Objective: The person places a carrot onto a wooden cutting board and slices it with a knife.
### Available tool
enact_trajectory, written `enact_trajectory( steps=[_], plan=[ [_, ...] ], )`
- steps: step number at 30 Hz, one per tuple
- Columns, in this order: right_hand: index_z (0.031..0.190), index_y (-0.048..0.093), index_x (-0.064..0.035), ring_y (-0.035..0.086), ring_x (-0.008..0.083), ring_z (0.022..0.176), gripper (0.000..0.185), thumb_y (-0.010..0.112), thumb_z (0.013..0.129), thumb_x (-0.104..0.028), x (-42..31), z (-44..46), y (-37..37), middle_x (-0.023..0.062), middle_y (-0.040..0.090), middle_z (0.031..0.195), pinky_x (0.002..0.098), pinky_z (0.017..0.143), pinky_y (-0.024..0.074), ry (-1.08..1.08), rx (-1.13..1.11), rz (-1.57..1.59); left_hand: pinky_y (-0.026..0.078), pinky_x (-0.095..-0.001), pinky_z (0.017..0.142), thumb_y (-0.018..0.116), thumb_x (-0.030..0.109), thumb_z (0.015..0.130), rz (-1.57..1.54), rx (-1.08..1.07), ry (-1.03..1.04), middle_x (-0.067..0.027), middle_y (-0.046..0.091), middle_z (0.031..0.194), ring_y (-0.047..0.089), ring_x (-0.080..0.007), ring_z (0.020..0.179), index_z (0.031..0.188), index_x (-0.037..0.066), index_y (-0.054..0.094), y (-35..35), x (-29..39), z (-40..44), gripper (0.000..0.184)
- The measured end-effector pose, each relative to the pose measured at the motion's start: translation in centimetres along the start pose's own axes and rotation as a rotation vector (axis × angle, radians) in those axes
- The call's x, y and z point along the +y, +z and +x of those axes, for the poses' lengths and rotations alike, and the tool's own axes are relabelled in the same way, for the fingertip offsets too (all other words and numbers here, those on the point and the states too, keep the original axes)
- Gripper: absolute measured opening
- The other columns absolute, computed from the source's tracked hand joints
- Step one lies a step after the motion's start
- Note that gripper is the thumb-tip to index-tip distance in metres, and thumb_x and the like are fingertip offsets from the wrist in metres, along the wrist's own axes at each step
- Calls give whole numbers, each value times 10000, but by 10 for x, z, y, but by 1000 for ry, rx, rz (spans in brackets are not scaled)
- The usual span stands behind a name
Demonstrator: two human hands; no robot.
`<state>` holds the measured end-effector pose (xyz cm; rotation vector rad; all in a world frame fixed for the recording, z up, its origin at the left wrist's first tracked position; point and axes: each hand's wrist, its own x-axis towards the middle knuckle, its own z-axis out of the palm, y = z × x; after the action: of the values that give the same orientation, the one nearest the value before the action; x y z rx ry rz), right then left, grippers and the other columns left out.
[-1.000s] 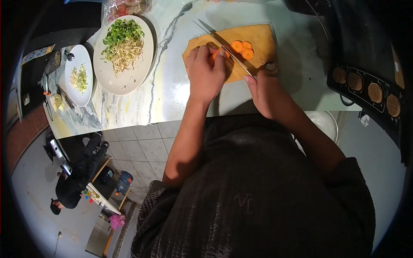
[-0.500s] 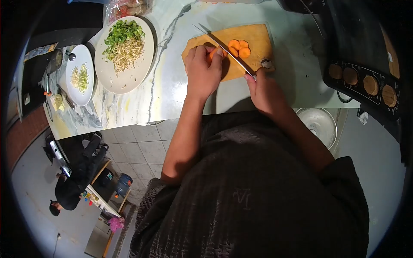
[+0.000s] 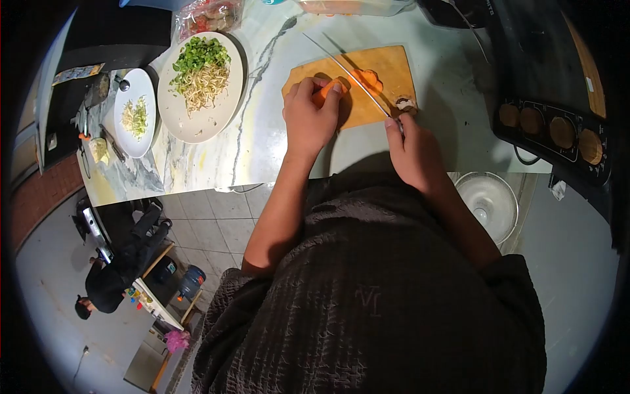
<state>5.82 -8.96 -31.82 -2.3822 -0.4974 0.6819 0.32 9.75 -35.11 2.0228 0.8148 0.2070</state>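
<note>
My left hand (image 3: 311,117) is closed around a piece of carrot (image 3: 329,92) over the left half of the wooden cutting board (image 3: 387,60). In my right hand (image 3: 412,146) is the handle of a long knife (image 3: 354,77). Its thin blade slants up and leftward across the board, just right of the carrot piece. Orange carrot slices (image 3: 371,80) lie beyond the blade, partly hidden by it. A dark and pale worn spot or scrap shows at the board's right corner, near my right hand.
A large plate (image 3: 172,121) of sprouts and chopped greens stands left, beside a smaller white dish (image 3: 148,88) of chopped bits. A plastic bag (image 3: 213,14) and a clear container (image 3: 357,5) are at the back. A knobbed appliance (image 3: 551,128) is right. Another person (image 3: 108,282) is at lower left.
The knife has lifted and its handle has shifted slightly right, away from the board. My left hand keeps its grip on the carrot. The whole view has moved a little.
</note>
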Motion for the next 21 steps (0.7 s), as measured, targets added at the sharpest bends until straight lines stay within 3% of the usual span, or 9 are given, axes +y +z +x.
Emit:
enact_trajectory(
  steps=[5, 21],
  plan=[
    [950, 546, 6, 625, 473, 755, 331, 472, 998, -313, -9, 3, 1, 267, 633, 737, 538, 659, 493, -52, -40, 78, 443, -423, 907, 665, 248, 877, -156, 56, -88, -155, 623, 968, 570, -336, 985, 970, 52, 667, 10, -9, 1, 217],
    [922, 542, 26, 607, 501, 786, 394, 419, 1016, -336, -22, 5, 5, 291, 632, 788, 568, 714, 473, -46, -115, 71, 444, -419, 898, 665, 250, 871, -92, 105, -105, -148, 621, 970, 568, -329, 1000, 938, 45, 662, 12, -5, 0, 216]
  ],
)
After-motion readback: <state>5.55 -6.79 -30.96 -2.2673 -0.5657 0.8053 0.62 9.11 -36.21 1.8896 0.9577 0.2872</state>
